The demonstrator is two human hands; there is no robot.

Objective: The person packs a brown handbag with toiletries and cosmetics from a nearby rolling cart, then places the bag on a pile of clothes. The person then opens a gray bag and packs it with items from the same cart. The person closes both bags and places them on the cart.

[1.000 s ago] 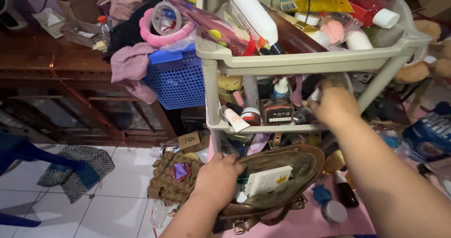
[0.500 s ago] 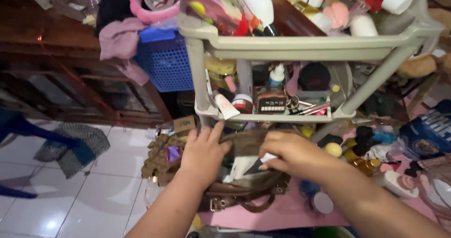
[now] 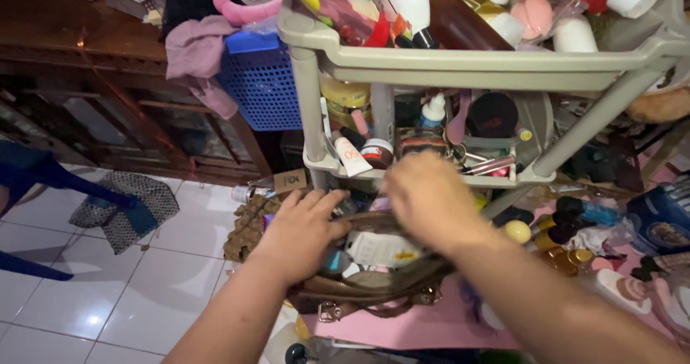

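The left hand (image 3: 305, 227) lies flat, fingers spread, on the near rim of the brown bag (image 3: 374, 285), holding nothing. The right hand (image 3: 428, 199) hovers over the bag's mouth, blurred; whether it grips anything cannot be told. The bag sits on a pink surface (image 3: 424, 324) below the rack (image 3: 467, 69), with a white card (image 3: 381, 249) inside.
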